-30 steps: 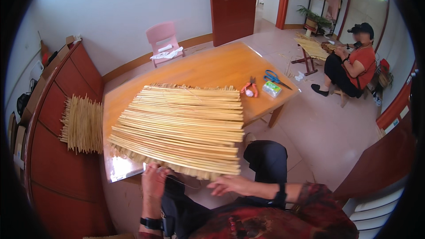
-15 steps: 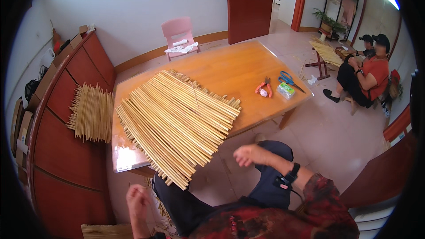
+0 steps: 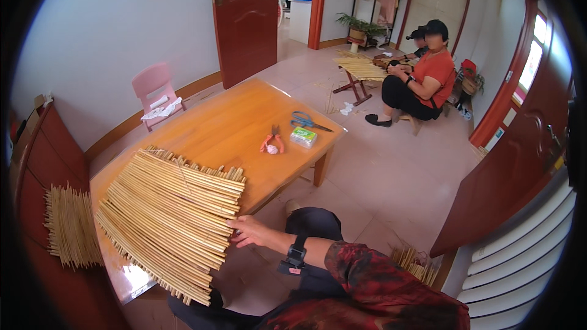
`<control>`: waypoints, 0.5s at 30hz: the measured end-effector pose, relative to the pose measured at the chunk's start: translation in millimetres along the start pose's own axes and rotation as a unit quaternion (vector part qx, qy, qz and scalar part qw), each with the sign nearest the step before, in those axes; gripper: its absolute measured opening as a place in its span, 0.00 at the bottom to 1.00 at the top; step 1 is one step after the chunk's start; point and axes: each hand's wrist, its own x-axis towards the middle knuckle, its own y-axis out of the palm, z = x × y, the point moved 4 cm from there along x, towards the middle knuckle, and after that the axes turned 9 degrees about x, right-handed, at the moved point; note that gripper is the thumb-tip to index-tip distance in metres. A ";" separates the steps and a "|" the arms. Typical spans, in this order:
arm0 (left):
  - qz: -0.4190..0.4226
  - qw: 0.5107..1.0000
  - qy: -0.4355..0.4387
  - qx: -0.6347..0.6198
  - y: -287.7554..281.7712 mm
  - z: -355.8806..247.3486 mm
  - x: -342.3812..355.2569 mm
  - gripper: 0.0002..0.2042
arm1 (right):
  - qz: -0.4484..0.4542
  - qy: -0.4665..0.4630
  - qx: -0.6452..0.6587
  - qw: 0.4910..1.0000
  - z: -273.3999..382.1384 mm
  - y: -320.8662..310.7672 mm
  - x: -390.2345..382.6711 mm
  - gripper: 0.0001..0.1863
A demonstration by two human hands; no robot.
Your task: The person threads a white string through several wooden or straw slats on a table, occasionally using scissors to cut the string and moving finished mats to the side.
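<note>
A fan-shaped mat of straw-coloured sticks (image 3: 174,208) lies across the left part of the wooden table (image 3: 244,116), its near corner reaching past the table's front edge. My right hand (image 3: 249,231) is at the mat's right edge, fingertips against or just beside the stick ends. Its fingers are stretched out and loosely apart, and I see nothing held in them. My left hand is outside the picture. To the right on the tabletop are pliers with orange handles (image 3: 280,143), a small pale ball (image 3: 271,150), blue-handled scissors (image 3: 301,120) and a green-and-white box (image 3: 304,137).
Another stick bundle (image 3: 70,226) leans by the red cabinet (image 3: 55,140) at left. A pink chair (image 3: 153,85) stands behind the table. A person in an orange top (image 3: 434,73) sits low near a stool with sticks (image 3: 364,68). A white radiator (image 3: 513,250) is at right.
The view has swung to the right. My right hand has gone from above my lap to the mat's right edge, and my left hand has left the picture.
</note>
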 end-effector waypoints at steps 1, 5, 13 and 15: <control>-0.006 0.997 -0.070 0.013 56.0 -45.1 -7.2 0.07 | -0.009 -0.006 0.017 1.000 0.0 -13.0 1.8 0.26; -0.016 0.991 -0.134 0.021 130.5 -113.4 -36.8 0.11 | 0.016 0.026 0.097 0.995 -6.5 -0.5 8.5 0.26; 0.203 0.969 -0.142 0.011 205.9 -152.5 -44.9 0.07 | 0.067 0.001 0.142 0.988 -10.2 7.9 2.4 0.20; 0.210 0.966 -0.149 0.008 216.3 -163.5 -49.8 0.07 | 0.079 -0.003 0.160 0.984 -10.2 17.0 -3.6 0.17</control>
